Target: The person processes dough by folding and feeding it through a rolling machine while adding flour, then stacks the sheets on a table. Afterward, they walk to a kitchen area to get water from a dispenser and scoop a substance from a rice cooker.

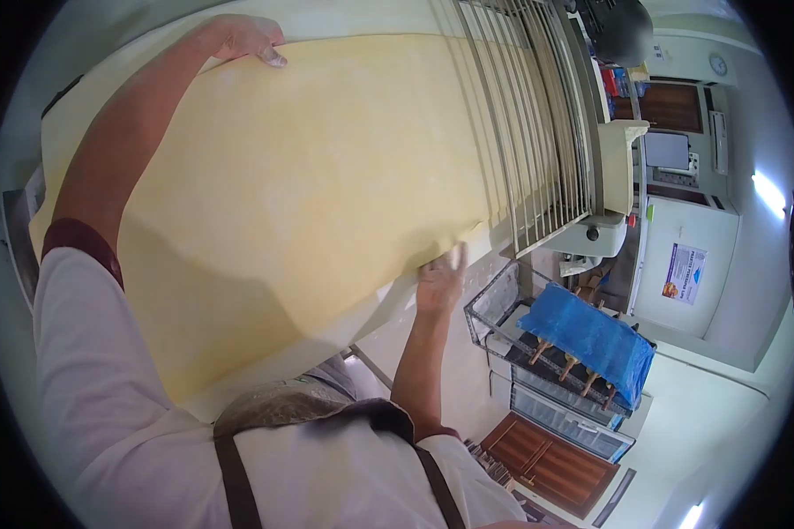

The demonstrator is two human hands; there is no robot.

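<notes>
In the head view, the sheet [300,176] is lying along the table [397,304], its right end running beneath metal bars [525,123]. The left hand [251,40] is touching its far edge, thumb over it; the right hand [442,278] is touching the near edge. Whether either is clamping it, I cannot tell.

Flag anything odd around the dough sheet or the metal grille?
Only one minor thing: the sheet has an uneven bit of edge with a small raised flap by the right hand, possibly just from handling. No obvious tear or spill; the grille looks intact.
</notes>
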